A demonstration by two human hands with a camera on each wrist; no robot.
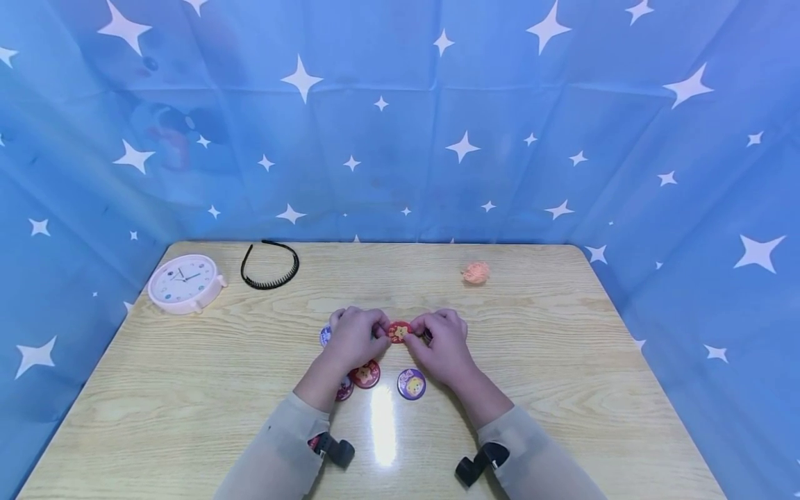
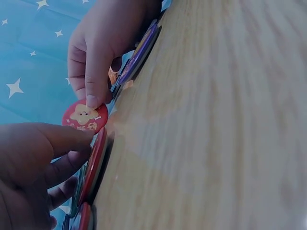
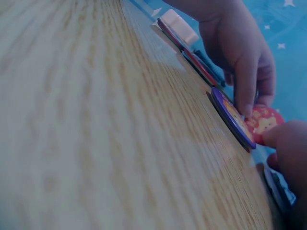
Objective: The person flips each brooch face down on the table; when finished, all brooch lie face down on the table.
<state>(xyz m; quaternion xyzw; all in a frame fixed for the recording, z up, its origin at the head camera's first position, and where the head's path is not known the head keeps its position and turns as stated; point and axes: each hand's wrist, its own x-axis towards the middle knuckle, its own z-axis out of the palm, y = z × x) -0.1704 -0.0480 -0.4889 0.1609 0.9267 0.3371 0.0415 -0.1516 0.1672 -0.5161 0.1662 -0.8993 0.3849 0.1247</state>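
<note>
A round red badge point(image 1: 399, 332) with a yellow star face is held up between both hands in the middle of the table. My left hand point(image 1: 356, 337) pinches its left edge between thumb and fingertips. On the opposite edge, my right hand point(image 1: 444, 345) grips it the same way. In the left wrist view the red badge point(image 2: 85, 116) stands tilted, its printed face towards the camera. A purple badge point(image 1: 412, 384) lies flat just nearer than the right hand. Beside the left wrist lie another red badge point(image 1: 366, 375) and a darker badge point(image 1: 344, 389), partly covered by the arm.
A blue badge point(image 1: 325, 335) peeks out left of the left hand. Towards the back stand a pink-rimmed clock point(image 1: 184, 281), a black toothed headband point(image 1: 270, 284) and a peach-coloured fluffy bundle point(image 1: 476, 272). A blue starry curtain point(image 1: 400, 139) hangs behind the wooden table point(image 1: 562, 389).
</note>
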